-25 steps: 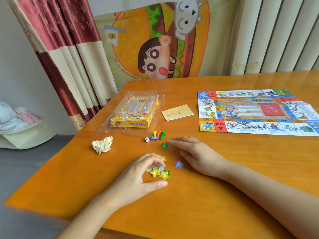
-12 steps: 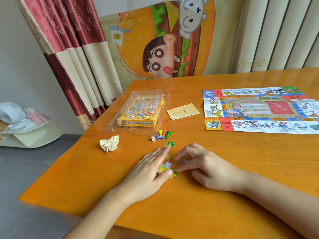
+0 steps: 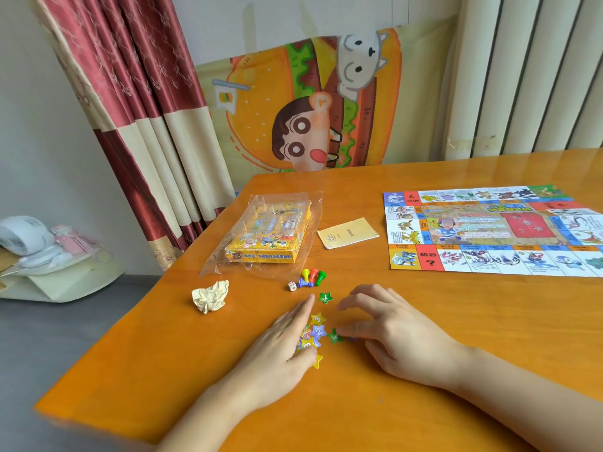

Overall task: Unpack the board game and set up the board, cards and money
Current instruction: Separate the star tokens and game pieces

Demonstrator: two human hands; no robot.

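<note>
Near the front middle of the bench (image 3: 424, 402): left hand (image 3: 280, 350) palm down, fingers (image 3: 300, 316) straight and pressed together, lying along the left side of the star tokens (image 3: 317, 331) and partly covering that heap, thumb against a yellow one at its near end.

Just to the right: right hand (image 3: 401, 337) arched over the wood, fingers (image 3: 362, 290) loosely curled and spread apart, pinching nothing, the lowest fingertip touching a green star (image 3: 335, 336) at the heap's right edge.

Just beyond the left fingertips: a second star (image 3: 325, 297), also green, lying alone, apart from both hands.

Farther back: coloured pawns (image 3: 311, 277) clustered with a die (image 3: 292, 286) beside them, crumpled paper (image 3: 211, 295) off to the left, the game box (image 3: 270, 233) inside clear wrap, and a pale yellow slip (image 3: 347, 233) to its right.

At far right: the board (image 3: 489, 230) unfolded flat, well apart from both hands, its right part cut off by the frame.
</note>
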